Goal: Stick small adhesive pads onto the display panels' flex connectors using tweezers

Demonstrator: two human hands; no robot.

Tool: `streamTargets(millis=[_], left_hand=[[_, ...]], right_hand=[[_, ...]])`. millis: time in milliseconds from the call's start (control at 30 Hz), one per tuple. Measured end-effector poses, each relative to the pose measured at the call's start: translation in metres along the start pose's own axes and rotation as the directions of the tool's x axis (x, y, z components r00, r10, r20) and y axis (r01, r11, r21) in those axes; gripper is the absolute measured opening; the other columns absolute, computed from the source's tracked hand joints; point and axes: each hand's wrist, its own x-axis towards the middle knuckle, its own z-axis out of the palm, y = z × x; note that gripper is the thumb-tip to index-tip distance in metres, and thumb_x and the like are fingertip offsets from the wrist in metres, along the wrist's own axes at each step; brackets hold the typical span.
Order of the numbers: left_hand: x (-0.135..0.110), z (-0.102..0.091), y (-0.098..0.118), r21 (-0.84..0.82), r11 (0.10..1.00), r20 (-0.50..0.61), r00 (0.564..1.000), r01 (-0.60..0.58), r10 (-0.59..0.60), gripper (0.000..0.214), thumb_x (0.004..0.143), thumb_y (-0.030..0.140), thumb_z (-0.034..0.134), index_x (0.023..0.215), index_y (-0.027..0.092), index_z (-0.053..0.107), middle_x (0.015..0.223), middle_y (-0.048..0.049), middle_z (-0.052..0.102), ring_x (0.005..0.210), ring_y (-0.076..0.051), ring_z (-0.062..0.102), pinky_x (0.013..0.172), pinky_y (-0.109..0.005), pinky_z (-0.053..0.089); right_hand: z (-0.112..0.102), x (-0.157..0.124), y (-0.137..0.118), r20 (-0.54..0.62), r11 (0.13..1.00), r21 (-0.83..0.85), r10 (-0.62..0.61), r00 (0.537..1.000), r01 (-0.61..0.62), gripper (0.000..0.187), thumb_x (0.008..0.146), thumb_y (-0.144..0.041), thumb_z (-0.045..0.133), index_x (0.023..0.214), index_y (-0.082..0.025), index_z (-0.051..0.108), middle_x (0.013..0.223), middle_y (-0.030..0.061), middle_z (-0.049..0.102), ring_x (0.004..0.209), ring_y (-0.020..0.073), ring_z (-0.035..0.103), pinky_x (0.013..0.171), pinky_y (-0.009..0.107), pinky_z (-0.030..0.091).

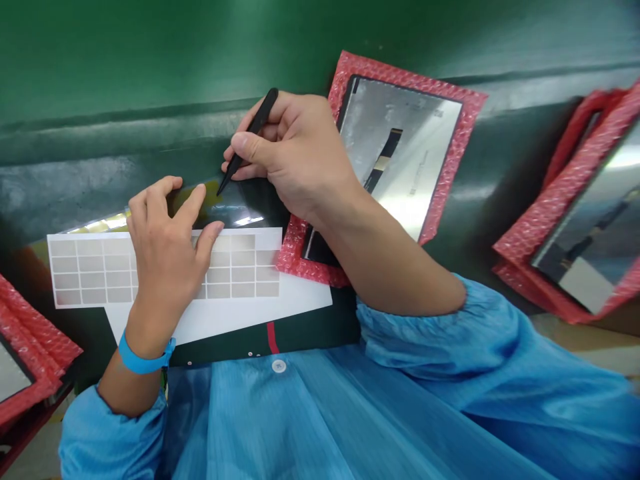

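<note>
Black tweezers (256,130) slant down between the thumb and fingers of my right hand (305,150). Their fine tip points at a yellowish strip of clear film (213,193) on the green surface; I cannot tell whether it touches. My left hand (167,243) is spread palm down over a sheet of grey rectangular labels (243,267), its fingertips on or just above the film. A blank white sheet (300,293) lies partly under the labels. Beside my right forearm rests a display panel (410,140), silver back up with a dark flex cable (384,160).
Pink bubble wrap (453,167) lies beneath the panel. At the right edge are more wrapped panels (595,233), and further pink bubble wrap (37,333) shows at the lower left. The green work surface (175,53) stretches across the back.
</note>
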Motion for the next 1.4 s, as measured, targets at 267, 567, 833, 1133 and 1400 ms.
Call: streamTargets(millis=[267,567,833,1133,1400], left_hand=[[0.001,0.0,0.001,-0.053,0.999,0.008,1.0,0.004,-0.004,0.044,0.099,0.038,0.075,0.142,0.028,0.073,0.151,-0.0141,0.058,0.136,-0.041,0.05,0.116,-0.059,0.044],[0.001,-0.002,0.001,-0.044,0.999,0.022,1.0,-0.003,0.004,0.043,0.1,0.04,0.072,0.142,0.029,0.074,0.152,-0.0151,0.059,0.136,-0.044,0.051,0.115,-0.066,0.047],[0.002,-0.002,0.001,-0.034,0.999,0.038,0.999,0.005,-0.004,0.044,0.1,0.043,0.073,0.143,0.029,0.073,0.152,-0.0137,0.059,0.137,-0.042,0.052,0.116,-0.065,0.047],[0.003,-0.005,0.001,-0.044,0.999,0.052,0.999,0.018,-0.016,0.044,0.102,0.044,0.07,0.144,0.03,0.072,0.152,-0.0134,0.058,0.139,-0.04,0.051,0.117,-0.061,0.048],[0.008,-0.013,-0.008,-0.057,0.996,-0.033,0.997,-0.067,0.065,0.048,0.101,0.046,0.071,0.142,0.021,0.075,0.149,-0.0179,0.063,0.141,-0.042,0.057,0.118,-0.063,0.047]], right_hand=[[0.0,-0.001,-0.001,-0.01,0.999,0.014,-0.042,0.999,0.042,0.025,0.084,-0.017,0.088,0.077,-0.028,0.067,0.076,-0.0029,0.075,0.077,0.0224,0.078,0.064,0.033,0.067],[-0.002,0.003,0.0,0.025,0.994,-0.032,-0.101,0.995,0.102,0.029,0.074,-0.03,0.094,0.077,-0.033,0.065,0.076,-0.0044,0.076,0.079,0.0263,0.078,0.063,0.038,0.068],[-0.003,0.009,-0.003,0.125,0.989,-0.102,-0.093,0.988,0.106,0.028,0.073,-0.033,0.095,0.076,-0.033,0.068,0.075,-0.0028,0.076,0.079,0.0294,0.079,0.064,0.044,0.07],[0.004,0.009,0.002,0.07,0.998,-0.022,-0.065,0.995,0.067,0.044,0.069,-0.055,0.1,0.075,-0.031,0.063,0.072,-0.0022,0.075,0.07,0.0263,0.076,0.059,0.041,0.066],[-0.055,-0.047,-0.033,-0.225,0.996,0.068,-0.039,0.974,0.055,0.043,0.076,-0.06,0.099,0.085,-0.032,0.067,0.084,-0.0006,0.078,0.075,0.0223,0.076,0.061,0.034,0.067]])
